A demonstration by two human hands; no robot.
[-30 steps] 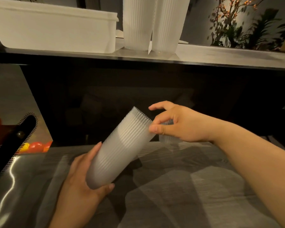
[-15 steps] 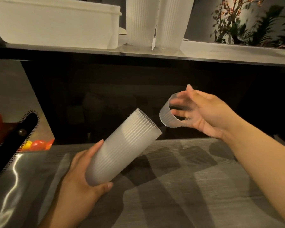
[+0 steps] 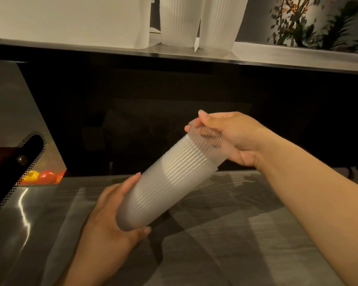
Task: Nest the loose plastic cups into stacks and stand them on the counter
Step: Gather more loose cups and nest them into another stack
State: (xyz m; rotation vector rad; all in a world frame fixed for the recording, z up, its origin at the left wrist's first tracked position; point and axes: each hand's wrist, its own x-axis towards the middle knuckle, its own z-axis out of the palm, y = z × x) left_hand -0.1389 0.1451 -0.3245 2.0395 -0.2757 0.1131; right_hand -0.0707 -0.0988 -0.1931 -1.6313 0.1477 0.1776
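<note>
Below the counter (image 3: pixel 277 56), left fingers (image 3: pixel 132 182) curl round the stack (image 3: pixel 165 186); right fingers (image 3: pixel 203 118) pinch its top cup (image 3: pixel 207 141).

The stack of cups (image 3: pixel 167 182) is frosted white with fine ribs; the tub (image 3: pixel 70 19) plain white; the table (image 3: pixel 225 244) grey woodgrain.
</note>
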